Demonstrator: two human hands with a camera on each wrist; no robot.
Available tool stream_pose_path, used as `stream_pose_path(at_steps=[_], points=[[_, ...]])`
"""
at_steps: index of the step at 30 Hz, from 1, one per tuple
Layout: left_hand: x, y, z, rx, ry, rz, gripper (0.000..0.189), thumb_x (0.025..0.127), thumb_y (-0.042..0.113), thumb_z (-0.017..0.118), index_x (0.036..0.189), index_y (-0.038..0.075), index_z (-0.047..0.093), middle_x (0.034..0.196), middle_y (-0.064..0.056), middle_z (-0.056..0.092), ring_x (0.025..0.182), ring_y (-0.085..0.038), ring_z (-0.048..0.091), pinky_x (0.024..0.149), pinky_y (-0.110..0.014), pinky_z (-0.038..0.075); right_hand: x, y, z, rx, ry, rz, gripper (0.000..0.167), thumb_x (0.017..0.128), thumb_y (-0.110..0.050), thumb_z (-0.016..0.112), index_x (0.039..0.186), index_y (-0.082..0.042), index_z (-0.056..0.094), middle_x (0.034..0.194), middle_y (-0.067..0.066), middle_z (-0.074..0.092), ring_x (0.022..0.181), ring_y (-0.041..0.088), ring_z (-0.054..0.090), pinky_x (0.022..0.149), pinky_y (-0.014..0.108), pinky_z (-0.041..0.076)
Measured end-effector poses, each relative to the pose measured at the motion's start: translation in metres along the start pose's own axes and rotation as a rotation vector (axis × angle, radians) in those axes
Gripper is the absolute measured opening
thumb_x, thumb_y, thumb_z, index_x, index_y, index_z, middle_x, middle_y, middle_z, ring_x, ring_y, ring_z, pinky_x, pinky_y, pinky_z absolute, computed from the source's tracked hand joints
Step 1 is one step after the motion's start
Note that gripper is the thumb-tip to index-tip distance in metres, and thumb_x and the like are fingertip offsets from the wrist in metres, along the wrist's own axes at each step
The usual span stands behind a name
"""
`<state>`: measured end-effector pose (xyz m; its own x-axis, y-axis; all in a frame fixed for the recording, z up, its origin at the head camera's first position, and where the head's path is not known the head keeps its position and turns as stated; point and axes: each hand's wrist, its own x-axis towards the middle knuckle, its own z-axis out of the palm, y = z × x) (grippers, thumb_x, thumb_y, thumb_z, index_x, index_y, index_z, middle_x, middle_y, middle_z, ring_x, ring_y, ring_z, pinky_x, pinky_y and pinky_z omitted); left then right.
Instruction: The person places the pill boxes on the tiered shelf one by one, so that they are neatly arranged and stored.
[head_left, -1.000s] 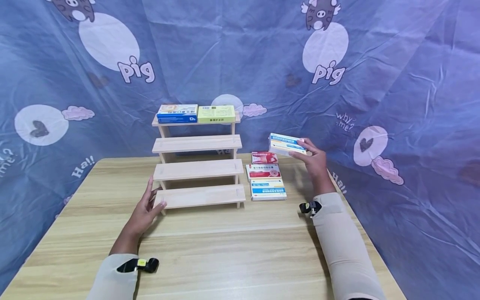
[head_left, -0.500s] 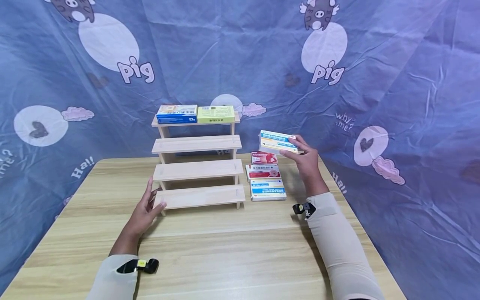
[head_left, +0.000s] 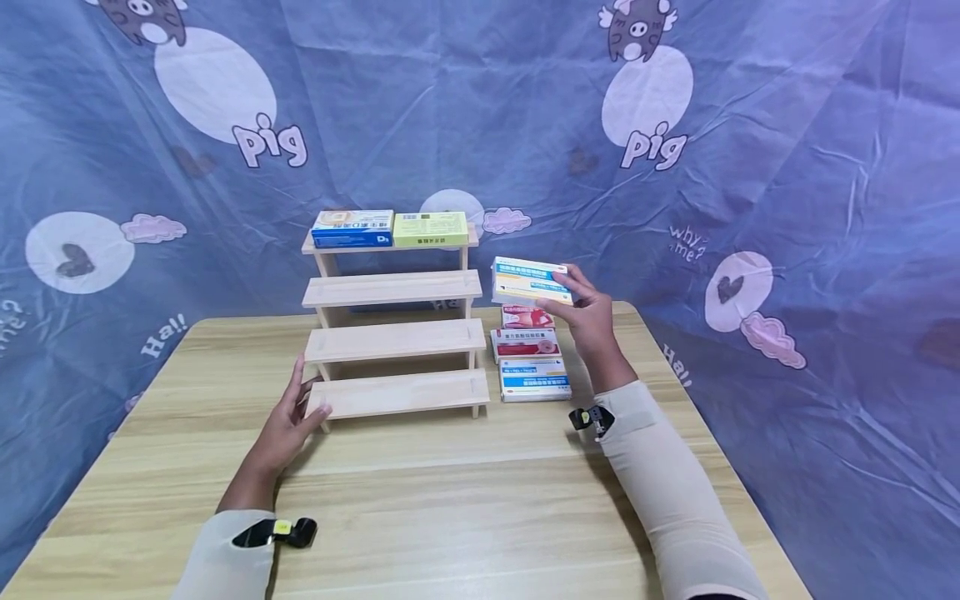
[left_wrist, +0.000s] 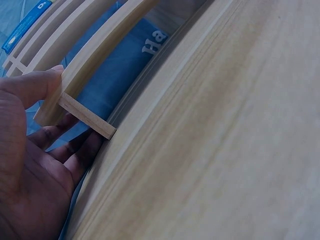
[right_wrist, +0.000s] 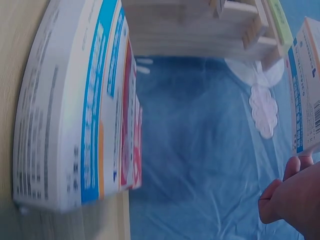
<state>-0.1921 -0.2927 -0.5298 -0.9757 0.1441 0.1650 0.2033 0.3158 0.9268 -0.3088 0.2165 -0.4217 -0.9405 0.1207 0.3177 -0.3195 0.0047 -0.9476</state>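
My right hand [head_left: 592, 319] pinches one end of a white, blue and yellow medicine box [head_left: 521, 282], raised beside the right end of the wooden stepped rack [head_left: 397, 337]. In the right wrist view, that box [right_wrist: 306, 87] shows at the right edge above my fingers. At the rack's lower left corner, my left hand [head_left: 283, 423] grips the lowest shelf. In the left wrist view, the thumb lies on top of this shelf [left_wrist: 102, 47] and the other fingers reach behind its leg [left_wrist: 87, 116]. Below the held box, a red medicine box [head_left: 527, 317] is partly covered.
On the top shelf sit a blue and white box [head_left: 352, 229] and a yellow-green box [head_left: 431, 229]. Right of the rack, a red and white box [head_left: 527, 343] and another blue and white box [head_left: 536, 380] lie on the table [head_left: 450, 500]. A blue cloth [head_left: 480, 108] hangs behind.
My right hand has carried the medicine box left, toward the rack, passing over the red box. The left hand stays at the rack's lower corner.
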Motion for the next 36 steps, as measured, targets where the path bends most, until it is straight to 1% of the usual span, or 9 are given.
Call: stream_pose_path(at_steps=[11,15,18,22,25,29,30,33,36], points=[[0.001,-0.001,0.001,0.000,0.003,-0.002,0.103,0.111,0.016,0.065,0.172,0.046,-0.012,0.176,-0.032,0.028,0.165,-0.052,0.022,0.110,0.007,0.022,-0.007,-0.006,0.035,-0.114,-0.050,-0.018,0.062,0.085,-0.024,0.097,0.142,-0.017,0.075,0.173,0.001,0.049,0.168,0.021,0.031,0.136,0.048,0.033],[0.001,-0.001,0.001,-0.003,0.000,0.003,0.102,0.111,0.016,0.065,0.172,0.045,-0.012,0.176,-0.032,0.029,0.165,-0.053,0.022,0.110,0.006,0.023,-0.012,-0.010,0.049,-0.160,-0.052,-0.056,0.061,0.083,-0.026,0.099,0.139,-0.018,0.076,0.169,0.001,0.053,0.163,0.024,0.037,0.131,0.052,0.040],[0.000,0.000,0.001,-0.004,0.000,-0.006,0.102,0.111,0.017,0.065,0.172,0.045,-0.012,0.176,-0.032,0.028,0.166,-0.052,0.021,0.115,0.004,0.023,-0.013,-0.010,0.061,-0.197,-0.054,-0.086,0.061,0.082,-0.024,0.099,0.138,-0.017,0.077,0.168,0.002,0.055,0.157,0.026,0.042,0.126,0.045,0.046],[-0.001,0.001,0.000,0.006,-0.001,-0.028,0.103,0.111,0.018,0.066,0.172,0.045,-0.013,0.176,-0.031,0.028,0.167,-0.051,0.019,0.132,-0.015,0.020,-0.014,-0.010,0.078,-0.244,-0.070,-0.142,0.060,0.082,-0.019,0.099,0.137,-0.014,0.077,0.165,0.007,0.057,0.150,0.030,0.046,0.119,0.040,0.046],[-0.002,0.002,0.000,0.017,0.003,-0.034,0.103,0.111,0.018,0.066,0.173,0.044,-0.013,0.176,-0.031,0.029,0.166,-0.051,0.020,0.137,-0.035,0.018,-0.015,-0.012,0.092,-0.242,-0.091,-0.202,0.058,0.083,-0.015,0.098,0.136,-0.009,0.077,0.163,0.015,0.058,0.146,0.034,0.047,0.116,0.049,0.047],[-0.001,0.002,-0.001,0.022,0.004,-0.029,0.104,0.111,0.017,0.066,0.173,0.044,-0.012,0.176,-0.031,0.030,0.166,-0.051,0.022,0.137,-0.048,0.017,-0.015,-0.014,0.111,-0.224,-0.099,-0.275,0.056,0.083,-0.009,0.096,0.135,-0.003,0.076,0.161,0.022,0.059,0.141,0.038,0.050,0.116,0.058,0.046],[-0.001,0.002,-0.001,0.021,0.002,-0.025,0.103,0.111,0.018,0.066,0.173,0.044,-0.012,0.176,-0.031,0.029,0.166,-0.051,0.021,0.137,-0.048,0.017,-0.016,-0.015,0.116,-0.222,-0.098,-0.287,0.056,0.083,-0.008,0.096,0.134,-0.002,0.076,0.160,0.023,0.059,0.140,0.038,0.051,0.117,0.058,0.045],[0.000,0.001,-0.001,0.024,-0.003,-0.032,0.103,0.111,0.020,0.066,0.172,0.046,-0.013,0.176,-0.031,0.028,0.166,-0.051,0.021,0.136,-0.025,0.021,-0.018,-0.017,0.129,-0.236,-0.097,-0.312,0.056,0.081,-0.008,0.097,0.133,0.000,0.076,0.158,0.025,0.060,0.137,0.039,0.053,0.117,0.054,0.045],[0.001,0.001,0.000,0.029,-0.002,-0.035,0.103,0.111,0.021,0.066,0.172,0.045,-0.014,0.176,-0.031,0.028,0.166,-0.053,0.020,0.121,-0.002,0.023,-0.020,-0.021,0.142,-0.261,-0.118,-0.329,0.057,0.081,-0.010,0.097,0.133,0.000,0.076,0.158,0.027,0.059,0.136,0.040,0.054,0.116,0.051,0.046]])
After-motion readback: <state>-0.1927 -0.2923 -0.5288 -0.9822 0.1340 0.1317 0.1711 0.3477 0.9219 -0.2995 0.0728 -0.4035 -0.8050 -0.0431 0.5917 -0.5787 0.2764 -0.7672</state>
